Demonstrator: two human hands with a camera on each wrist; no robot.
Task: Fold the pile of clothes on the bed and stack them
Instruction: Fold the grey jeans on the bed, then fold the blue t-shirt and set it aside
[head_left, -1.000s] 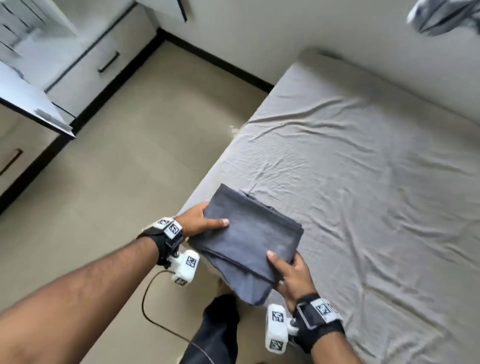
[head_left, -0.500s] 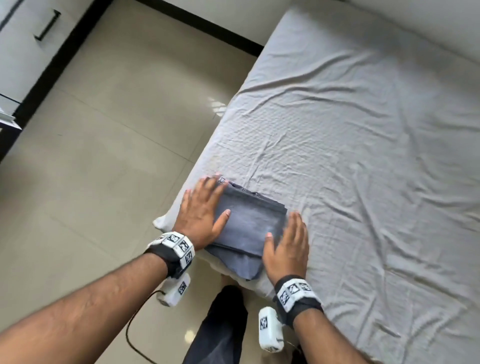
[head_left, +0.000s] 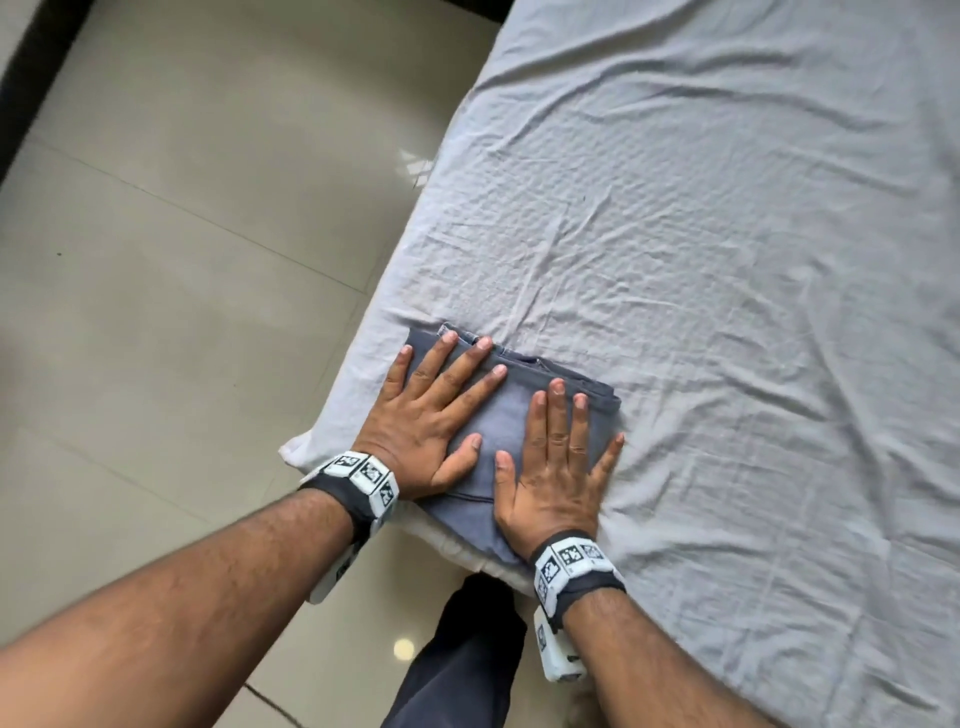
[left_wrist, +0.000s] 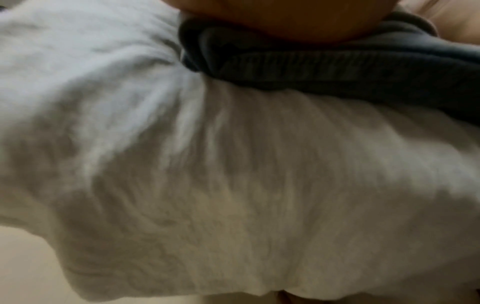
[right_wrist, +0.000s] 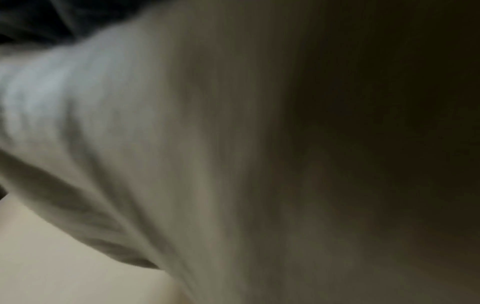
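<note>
A folded dark grey garment (head_left: 498, 441) lies at the near corner of the bed (head_left: 727, 260), on its wrinkled pale sheet. The left hand (head_left: 421, 421) and right hand (head_left: 556, 467) lie flat on it side by side, fingers straight and spread, pressing down and gripping nothing.

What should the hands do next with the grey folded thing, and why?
Probably lift off. Both the left hand and right hand press flat on the folded grey garment, which lies neat at the bed corner, so it seems finished.
</note>
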